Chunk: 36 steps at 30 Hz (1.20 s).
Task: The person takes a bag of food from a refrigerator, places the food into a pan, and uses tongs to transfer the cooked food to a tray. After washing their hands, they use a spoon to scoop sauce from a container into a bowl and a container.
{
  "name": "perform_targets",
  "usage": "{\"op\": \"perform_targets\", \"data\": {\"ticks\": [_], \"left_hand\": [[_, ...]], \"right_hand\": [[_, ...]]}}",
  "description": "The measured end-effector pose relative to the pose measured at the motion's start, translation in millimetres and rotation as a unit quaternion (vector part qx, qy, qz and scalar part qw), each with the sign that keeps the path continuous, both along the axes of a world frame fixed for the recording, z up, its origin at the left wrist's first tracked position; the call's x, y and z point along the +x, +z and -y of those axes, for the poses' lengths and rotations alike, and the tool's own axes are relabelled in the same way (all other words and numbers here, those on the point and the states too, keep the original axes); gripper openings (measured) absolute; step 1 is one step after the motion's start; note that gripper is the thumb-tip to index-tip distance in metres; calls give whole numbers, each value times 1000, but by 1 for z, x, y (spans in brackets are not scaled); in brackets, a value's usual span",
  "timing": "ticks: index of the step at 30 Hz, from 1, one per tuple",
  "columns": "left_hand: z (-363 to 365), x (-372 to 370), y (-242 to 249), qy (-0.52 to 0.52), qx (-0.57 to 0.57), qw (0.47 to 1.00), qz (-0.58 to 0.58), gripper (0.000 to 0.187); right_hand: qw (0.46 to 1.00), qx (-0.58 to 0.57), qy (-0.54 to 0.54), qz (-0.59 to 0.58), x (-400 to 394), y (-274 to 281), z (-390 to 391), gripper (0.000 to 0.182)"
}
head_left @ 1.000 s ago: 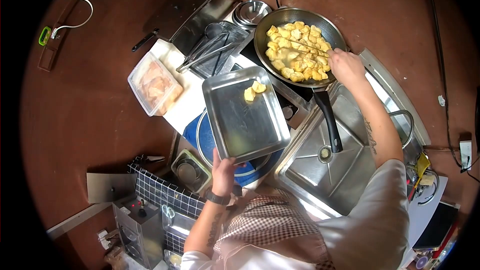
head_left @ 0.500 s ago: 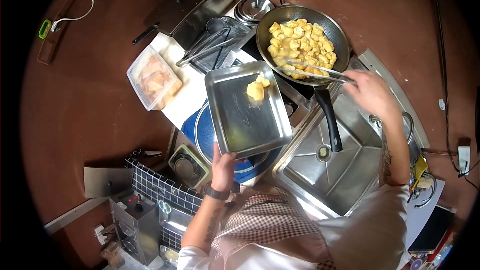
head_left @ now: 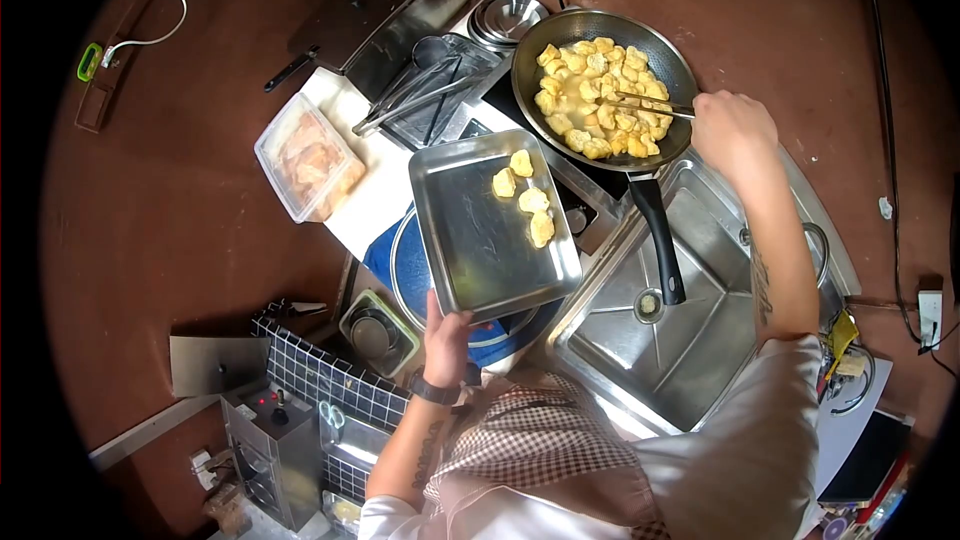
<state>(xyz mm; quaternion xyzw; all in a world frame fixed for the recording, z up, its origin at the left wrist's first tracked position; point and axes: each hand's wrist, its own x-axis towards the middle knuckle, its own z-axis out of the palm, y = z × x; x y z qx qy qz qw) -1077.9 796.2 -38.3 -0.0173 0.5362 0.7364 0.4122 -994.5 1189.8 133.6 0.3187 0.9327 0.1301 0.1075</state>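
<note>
My left hand [head_left: 447, 342] grips the near edge of a rectangular metal tray [head_left: 470, 250], held beside the pan. Several golden pieces [head_left: 541, 228] lie toward the tray's right side. My right hand [head_left: 735, 135] is closed around metal tongs [head_left: 660, 108], whose tips reach in among the food. The deep frying pan [head_left: 672, 58] holds many yellow chunks [head_left: 600, 90] in a little liquid, and its black handle [head_left: 656, 240] points toward me over the sink edge. Whether the tongs pinch a piece is unclear.
A steel sink [head_left: 690, 330] lies below the pan handle. Left of the tray stands a plastic container [head_left: 305, 160] of pale food. Metal lids [head_left: 508, 18] and a rack tray with utensils [head_left: 430, 100] sit behind. A bowl on a blue cloth [head_left: 380, 252] is under the tray.
More separate pieces now lie in the tray. My right hand has moved up a little, and the tongs have shifted higher over the pan's food. The tray has barely moved.
</note>
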Motion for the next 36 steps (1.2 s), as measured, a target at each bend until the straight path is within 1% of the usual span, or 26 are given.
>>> {"op": "perform_targets", "data": {"ticks": [1,4,7,10,13,16,19,22,25,26,29,32,35,36], "left_hand": [[1,1,0,4,1,1000,3,47],[0,2,0,15,3,1000,10,49],[1,5,-1,16,1,1000,16,52],[2,3,-6,12,2,1000,21,54],[2,3,-2,13,3,1000,18,53],[4,4,2,15,-6,1000,19,53],[3,3,0,18,-4,1000,19,54],[0,2,3,11,4,1000,20,54],[-1,2,4,4,6,1000,16,55],[0,2,2,4,5,1000,15,55],[-1,0,3,-1,11,1000,7,55],[-1,-2,0,3,18,1000,5,55],[-3,-6,-1,6,26,1000,6,55],[-3,-6,-2,8,25,1000,7,55]], "right_hand": [[1000,2,-5,7,-4,-3,-7,23],[996,-57,-48,40,-11,-6,-21,24],[992,-90,-52,69,-17,-17,-30,25],[996,-72,-27,55,-22,-32,-31,25],[996,-63,-50,31,-11,-17,-25,25],[996,-56,-44,-48,7,5,-11,24],[997,-64,-35,-37,11,9,-3,24],[995,-97,-12,32,0,-23,-10,24],[995,-91,-12,45,-15,-33,-5,23],[994,-96,-16,58,-19,-45,-9,23],[997,-73,13,13,-18,-52,-12,23],[996,-86,7,-12,-7,-46,-12,22],[991,-90,20,-101,12,-31,1,20],[987,-107,20,-116,18,-27,4,20]]}}
